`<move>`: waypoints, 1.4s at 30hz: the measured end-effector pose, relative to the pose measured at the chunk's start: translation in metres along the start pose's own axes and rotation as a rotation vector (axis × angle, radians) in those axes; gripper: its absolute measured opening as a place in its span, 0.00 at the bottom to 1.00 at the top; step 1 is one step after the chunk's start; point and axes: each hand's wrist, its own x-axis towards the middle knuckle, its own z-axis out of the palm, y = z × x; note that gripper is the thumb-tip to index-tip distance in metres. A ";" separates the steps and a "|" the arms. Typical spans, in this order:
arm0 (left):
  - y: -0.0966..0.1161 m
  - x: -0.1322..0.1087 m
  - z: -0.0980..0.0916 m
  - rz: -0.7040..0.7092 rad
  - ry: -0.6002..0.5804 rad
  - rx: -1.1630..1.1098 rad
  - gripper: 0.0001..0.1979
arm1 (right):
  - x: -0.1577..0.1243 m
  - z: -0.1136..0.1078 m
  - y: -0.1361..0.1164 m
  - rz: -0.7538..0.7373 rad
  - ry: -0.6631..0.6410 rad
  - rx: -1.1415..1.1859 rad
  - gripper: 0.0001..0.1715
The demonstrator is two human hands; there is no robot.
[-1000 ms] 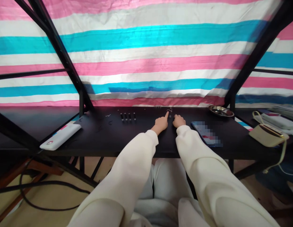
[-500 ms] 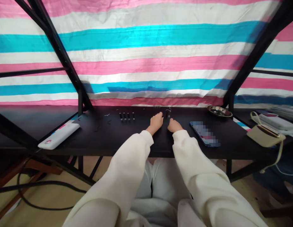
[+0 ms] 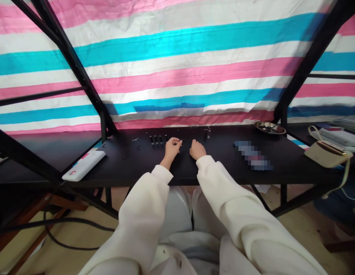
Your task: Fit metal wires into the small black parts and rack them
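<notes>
My left hand [image 3: 172, 149] is over the black table just right of a row of small black cylinders [image 3: 156, 139] with pale ends. Its thumb and forefinger are pinched together; a small dark thing seems to be at the fingertips, but its kind is not clear. My right hand [image 3: 197, 149] is curled closed on the table, a short gap to the right of the left one. Whatever it holds is hidden by its fingers. Beyond the right hand stand one or two more small dark pieces [image 3: 208, 134].
A phone-shaped blurred object [image 3: 253, 156] lies to the right, with a shiny metal dish [image 3: 270, 128] behind it. A white power bank-like box [image 3: 84, 165] is at the left. A beige pouch [image 3: 328, 154] sits far right. Black frame bars [image 3: 71, 57] flank the table.
Both hands have moved left. The left hand has come close to the row of cylinders, and the right hand has drawn away from the dark pieces. The view has shifted slightly.
</notes>
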 end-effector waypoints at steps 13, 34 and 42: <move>0.006 -0.001 -0.008 -0.135 -0.079 -0.276 0.13 | 0.012 0.013 0.021 -0.098 0.204 0.921 0.20; 0.002 -0.001 -0.008 -0.110 -0.180 -0.252 0.17 | 0.019 0.026 0.026 -0.013 0.160 0.989 0.21; 0.007 -0.003 -0.010 -0.093 -0.185 -0.300 0.16 | 0.023 0.034 0.028 -0.055 0.074 1.082 0.44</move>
